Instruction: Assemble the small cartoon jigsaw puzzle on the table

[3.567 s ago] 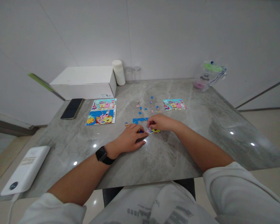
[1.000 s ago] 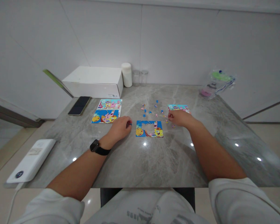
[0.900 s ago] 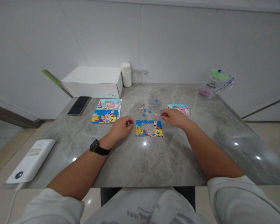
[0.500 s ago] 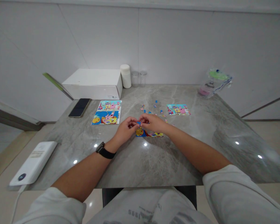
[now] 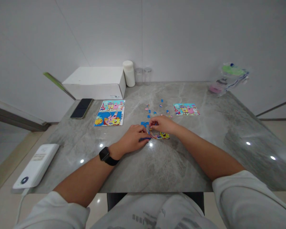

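A partly assembled cartoon puzzle [image 5: 164,135] lies on the grey table, partly covered by my hands. My left hand [image 5: 135,138] rests over its left side, the fingertips on its lower left edge. My right hand [image 5: 162,123] is above the puzzle's upper part, thumb and fingertips pinched together; whatever is between them is too small to make out. Several loose puzzle pieces [image 5: 154,112] are scattered just behind the hands. To the right of them lies a finished-looking cartoon picture [image 5: 187,109]. A printed picture sheet [image 5: 109,118] lies to the left.
A phone [image 5: 82,108] and a white box [image 5: 94,90] are at the back left, beside a white bottle [image 5: 129,73] and two clear jars [image 5: 143,76]. A plastic bag [image 5: 228,79] sits at the back right, a white power bank [image 5: 37,165] at the left edge.
My hands have parted from their joined pinch around a blue piece. The left hand has come down onto the puzzle's left side, and the right has shifted right. The view has moved slightly.
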A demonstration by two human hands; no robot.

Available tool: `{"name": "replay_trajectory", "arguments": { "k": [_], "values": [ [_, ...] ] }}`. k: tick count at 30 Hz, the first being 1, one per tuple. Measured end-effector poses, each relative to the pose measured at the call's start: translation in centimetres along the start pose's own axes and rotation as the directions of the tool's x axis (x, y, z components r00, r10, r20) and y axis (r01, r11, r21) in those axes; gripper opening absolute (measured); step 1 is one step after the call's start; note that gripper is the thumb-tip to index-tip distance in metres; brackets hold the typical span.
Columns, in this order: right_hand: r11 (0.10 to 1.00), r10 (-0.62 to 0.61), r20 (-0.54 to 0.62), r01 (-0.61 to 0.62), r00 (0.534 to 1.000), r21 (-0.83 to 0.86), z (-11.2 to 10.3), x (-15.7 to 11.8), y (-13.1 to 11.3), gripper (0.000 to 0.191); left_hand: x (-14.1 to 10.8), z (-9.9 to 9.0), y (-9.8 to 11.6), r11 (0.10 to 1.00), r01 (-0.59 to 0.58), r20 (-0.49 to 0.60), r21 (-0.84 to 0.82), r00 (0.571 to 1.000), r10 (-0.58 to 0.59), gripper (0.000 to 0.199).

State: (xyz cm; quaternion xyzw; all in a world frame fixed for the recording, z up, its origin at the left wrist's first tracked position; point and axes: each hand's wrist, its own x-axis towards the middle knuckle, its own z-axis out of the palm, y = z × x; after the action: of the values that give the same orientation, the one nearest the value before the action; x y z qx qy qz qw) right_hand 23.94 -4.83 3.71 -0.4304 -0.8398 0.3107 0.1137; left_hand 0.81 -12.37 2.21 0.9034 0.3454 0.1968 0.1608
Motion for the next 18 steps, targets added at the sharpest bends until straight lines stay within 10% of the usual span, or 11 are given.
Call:
{"name": "replay_trajectory", "arguments": {
  "k": [18],
  "values": [
    [0.958, -0.058, -0.008, 0.054, 0.998, -0.281, 1.11, 0.03, 0.05, 0.012, -0.06, -0.28, 0.41, 0.999, -0.005, 0.047, 0.038, 0.999, 0.003, 0.025]
  ]
}}
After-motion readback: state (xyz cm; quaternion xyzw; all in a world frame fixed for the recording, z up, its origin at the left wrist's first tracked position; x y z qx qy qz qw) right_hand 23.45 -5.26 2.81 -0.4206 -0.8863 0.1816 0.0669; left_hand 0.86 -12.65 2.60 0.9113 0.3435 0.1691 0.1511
